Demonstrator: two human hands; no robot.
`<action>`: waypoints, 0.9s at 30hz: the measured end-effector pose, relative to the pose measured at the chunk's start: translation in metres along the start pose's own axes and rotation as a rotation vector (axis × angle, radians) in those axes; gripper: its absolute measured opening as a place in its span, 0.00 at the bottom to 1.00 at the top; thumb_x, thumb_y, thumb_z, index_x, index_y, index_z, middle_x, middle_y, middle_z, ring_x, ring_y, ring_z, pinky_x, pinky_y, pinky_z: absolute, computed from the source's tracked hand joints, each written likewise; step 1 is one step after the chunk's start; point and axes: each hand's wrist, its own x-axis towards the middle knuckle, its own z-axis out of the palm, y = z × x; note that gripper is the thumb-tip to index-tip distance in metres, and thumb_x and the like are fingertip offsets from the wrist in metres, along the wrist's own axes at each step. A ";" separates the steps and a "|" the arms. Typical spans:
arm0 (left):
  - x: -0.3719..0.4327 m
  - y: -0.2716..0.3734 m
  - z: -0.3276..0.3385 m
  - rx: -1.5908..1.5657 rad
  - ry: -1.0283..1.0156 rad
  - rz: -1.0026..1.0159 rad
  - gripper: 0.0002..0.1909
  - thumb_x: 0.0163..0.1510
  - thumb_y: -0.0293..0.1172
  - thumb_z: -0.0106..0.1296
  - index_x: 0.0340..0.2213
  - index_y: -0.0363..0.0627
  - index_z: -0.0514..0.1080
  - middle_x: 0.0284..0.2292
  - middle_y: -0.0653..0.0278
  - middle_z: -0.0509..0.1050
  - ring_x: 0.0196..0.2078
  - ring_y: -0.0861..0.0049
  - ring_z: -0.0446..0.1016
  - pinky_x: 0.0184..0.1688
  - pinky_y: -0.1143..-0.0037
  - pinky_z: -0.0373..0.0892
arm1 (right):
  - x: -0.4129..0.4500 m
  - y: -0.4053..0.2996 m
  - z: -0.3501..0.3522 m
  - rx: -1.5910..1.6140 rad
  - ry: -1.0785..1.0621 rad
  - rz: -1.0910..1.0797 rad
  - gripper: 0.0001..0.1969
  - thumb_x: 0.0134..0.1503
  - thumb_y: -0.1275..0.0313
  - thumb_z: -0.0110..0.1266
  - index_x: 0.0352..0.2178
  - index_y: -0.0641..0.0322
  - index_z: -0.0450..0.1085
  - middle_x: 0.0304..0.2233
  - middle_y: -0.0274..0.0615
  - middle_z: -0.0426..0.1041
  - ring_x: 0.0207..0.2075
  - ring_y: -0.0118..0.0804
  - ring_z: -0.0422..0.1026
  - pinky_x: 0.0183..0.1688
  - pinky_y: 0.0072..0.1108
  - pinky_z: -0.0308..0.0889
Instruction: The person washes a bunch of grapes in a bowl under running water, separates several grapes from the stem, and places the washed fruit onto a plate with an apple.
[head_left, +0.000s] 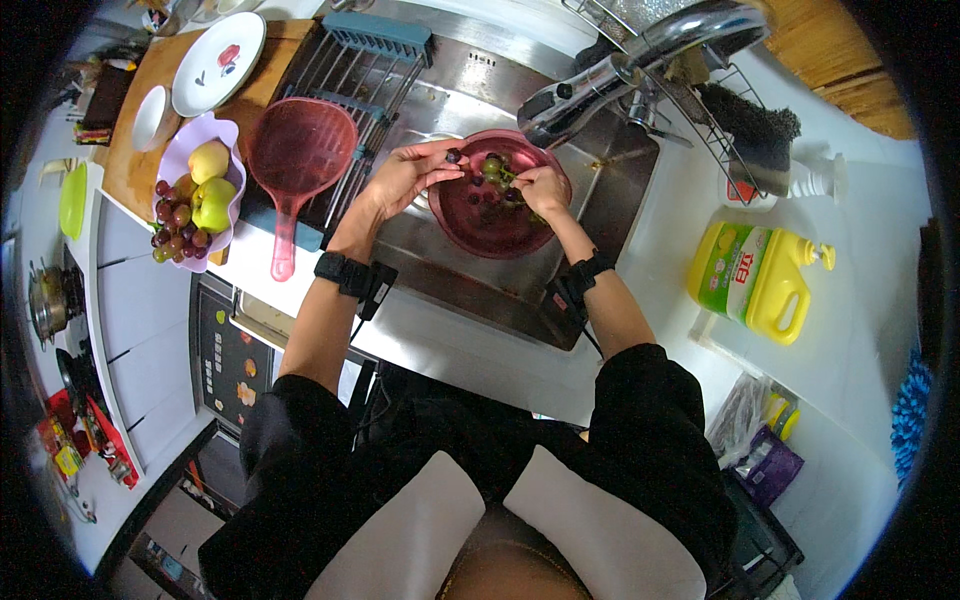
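A red translucent plastic basin (465, 229) sits in the stainless steel sink (480, 300), below the faucet. Over the basin's left rim my left hand (411, 174) pinches a dark grape (453, 156) between its fingertips. At the basin's right side my right hand (541, 191) grips the green stem of a small grape bunch (492, 166). More grapes, dark and green, lie in the basin beneath my hands. Left of the sink, a pink translucent plastic ladle (301, 146) rests partly on the drying rack. Beyond it stands a lilac scalloped bowl (169, 154) holding grapes, a green apple and a yellowish fruit.
The chrome faucet (600, 90) reaches over the basin's upper right. A metal drying rack (375, 71) spans the sink's left part. A white plate (219, 66) and small white bowl (152, 120) stand on a wooden board. A yellow detergent jug (765, 281) lies right of the sink.
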 end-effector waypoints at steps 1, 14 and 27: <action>-0.004 0.004 0.002 -0.001 0.005 0.003 0.14 0.52 0.20 0.33 0.41 0.29 0.61 0.40 0.51 0.66 0.42 0.71 0.67 0.45 0.77 0.65 | 0.003 0.003 0.003 -0.029 0.005 0.022 0.06 0.42 0.68 0.52 0.25 0.52 0.73 0.29 0.41 0.72 0.31 0.38 0.70 0.37 0.25 0.64; -0.057 0.017 -0.003 -0.312 0.052 0.083 0.10 0.51 0.25 0.41 0.35 0.32 0.65 0.35 0.47 0.69 0.36 0.70 0.71 0.38 0.79 0.70 | 0.017 0.010 0.035 -0.330 0.065 0.154 0.12 0.44 0.65 0.51 0.17 0.64 0.68 0.24 0.49 0.70 0.29 0.43 0.70 0.28 0.32 0.65; -0.117 0.024 0.009 -0.505 -0.037 0.178 0.11 0.50 0.24 0.42 0.37 0.34 0.63 0.36 0.47 0.68 0.38 0.66 0.70 0.39 0.78 0.70 | 0.032 0.003 0.044 -0.444 -0.118 0.410 0.12 0.46 0.61 0.49 0.30 0.54 0.71 0.40 0.44 0.66 0.40 0.45 0.66 0.40 0.32 0.64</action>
